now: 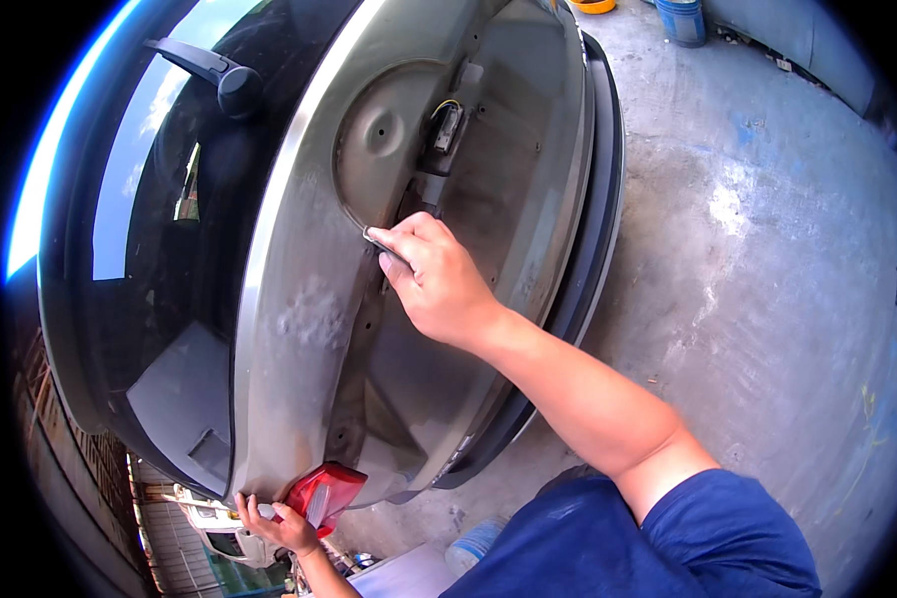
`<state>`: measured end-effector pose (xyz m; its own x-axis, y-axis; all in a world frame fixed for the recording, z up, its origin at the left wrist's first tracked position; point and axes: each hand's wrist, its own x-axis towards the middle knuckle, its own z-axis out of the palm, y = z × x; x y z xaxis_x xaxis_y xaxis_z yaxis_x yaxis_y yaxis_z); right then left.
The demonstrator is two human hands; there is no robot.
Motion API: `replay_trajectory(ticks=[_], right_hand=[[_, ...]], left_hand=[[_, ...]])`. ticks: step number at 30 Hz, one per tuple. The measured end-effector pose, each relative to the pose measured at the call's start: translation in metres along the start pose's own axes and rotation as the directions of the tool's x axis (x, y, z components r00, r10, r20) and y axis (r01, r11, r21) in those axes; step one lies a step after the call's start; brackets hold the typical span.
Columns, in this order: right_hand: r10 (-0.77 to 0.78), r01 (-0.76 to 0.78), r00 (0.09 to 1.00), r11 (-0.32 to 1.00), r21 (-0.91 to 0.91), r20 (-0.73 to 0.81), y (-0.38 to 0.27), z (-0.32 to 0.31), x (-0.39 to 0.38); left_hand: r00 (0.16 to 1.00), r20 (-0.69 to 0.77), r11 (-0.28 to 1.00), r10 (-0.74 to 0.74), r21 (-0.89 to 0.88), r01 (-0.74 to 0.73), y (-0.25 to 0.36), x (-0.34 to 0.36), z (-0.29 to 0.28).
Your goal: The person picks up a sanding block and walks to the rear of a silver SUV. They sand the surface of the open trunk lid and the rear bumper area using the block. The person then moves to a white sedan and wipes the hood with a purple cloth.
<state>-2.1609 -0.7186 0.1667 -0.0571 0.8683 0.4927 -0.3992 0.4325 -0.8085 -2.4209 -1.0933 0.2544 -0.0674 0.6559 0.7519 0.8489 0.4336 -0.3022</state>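
A gray car tailgate [299, 299] has bolt holes, a round recess [379, 140], a small fitting with a yellow wire [448, 128] and a mottled patch [314, 321]. My right hand [429, 279] pinches a small dark tool [395, 255], whose light tip meets the recess's lower rim; I cannot make out its exact kind. Low on the left, my left hand [279, 523] grips the tailgate's edge beside a red tail light [334, 488], its fingers curled over the edge.
The dark rear window with a wiper [234, 90] lies left, the black bumper [598, 199] right. Beyond are a concrete floor [767, 299], a blue bucket [680, 22] and a yellow basin [593, 6]. Another blue container [473, 543] and a white vehicle [224, 533] show below.
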Motion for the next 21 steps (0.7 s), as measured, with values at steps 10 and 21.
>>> replay_trajectory(ticks=[10,21], right_hand=[[-0.082,0.081,0.996,0.995,-0.053,-0.025,0.005,0.002,0.01],[-0.094,0.088,0.993,0.993,-0.083,-0.073,0.002,0.011,0.021]], left_hand=[[1.0,0.012,1.0,-0.004,0.012,0.003,0.0,0.001,0.0],[1.0,0.004,1.0,-0.008,0.005,0.008,-0.001,0.0,0.003]])
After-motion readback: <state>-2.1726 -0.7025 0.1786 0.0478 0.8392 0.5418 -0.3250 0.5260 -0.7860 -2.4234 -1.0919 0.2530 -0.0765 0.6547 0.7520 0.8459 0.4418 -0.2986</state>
